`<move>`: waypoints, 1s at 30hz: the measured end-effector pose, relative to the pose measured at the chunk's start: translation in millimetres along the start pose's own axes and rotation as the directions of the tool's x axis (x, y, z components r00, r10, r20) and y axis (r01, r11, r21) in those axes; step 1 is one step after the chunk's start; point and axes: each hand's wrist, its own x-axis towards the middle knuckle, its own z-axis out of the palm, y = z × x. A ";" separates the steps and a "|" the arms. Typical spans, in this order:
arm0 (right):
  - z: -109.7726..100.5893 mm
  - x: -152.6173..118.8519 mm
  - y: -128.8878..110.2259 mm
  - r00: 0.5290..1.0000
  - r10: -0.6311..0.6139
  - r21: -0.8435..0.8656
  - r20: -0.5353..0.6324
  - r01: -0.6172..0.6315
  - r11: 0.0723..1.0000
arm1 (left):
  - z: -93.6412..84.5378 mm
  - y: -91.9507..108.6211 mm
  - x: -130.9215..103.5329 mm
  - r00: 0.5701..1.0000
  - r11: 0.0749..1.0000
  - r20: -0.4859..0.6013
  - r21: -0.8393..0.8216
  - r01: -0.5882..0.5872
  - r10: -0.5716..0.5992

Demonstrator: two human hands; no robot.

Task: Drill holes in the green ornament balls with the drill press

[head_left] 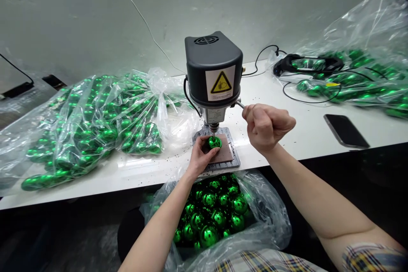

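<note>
A small bench drill press [214,68] with a dark grey housing and a warning label stands on the white table. Under its chuck, my left hand [201,153] pinches a shiny green ball [215,142] between thumb and fingers, on a brown board [223,153] over the metal base [235,162]. The drill bit [213,133] comes down to the top of the ball; whether it has entered cannot be made out. My right hand [266,125] is closed in a fist around the end of the feed lever [240,104] at the press's right side.
Below the table edge, an opened plastic bag [270,216] holds several green balls [209,199]. A tied bag of green balls [86,123] lies left; another bag [360,76] lies right. A phone [346,131], a black headset-like device [307,64] and cables rest on the table [287,125]. Dark shavings surround the base.
</note>
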 end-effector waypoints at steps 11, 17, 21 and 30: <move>0.3 -5.4 2.9 0.996 -0.086 0.024 0.031 0.085 0.996 | -0.8 1.2 -1.3 1.000 1.000 -0.021 -0.029 0.009 -0.010; 31.5 57.5 -15.4 0.909 0.391 0.029 -0.145 -0.391 0.920 | 6.0 2.7 0.0 0.994 0.997 -0.099 -0.072 0.036 -0.043; 41.5 95.7 -5.4 0.770 0.630 0.097 -0.099 -0.623 0.776 | -1.9 20.9 -24.7 0.962 0.987 -0.271 0.148 0.066 -0.024; 37.7 93.7 10.3 0.806 0.589 0.111 -0.057 -0.581 0.806 | -79.7 66.7 12.0 0.997 0.914 0.076 0.404 -0.031 0.000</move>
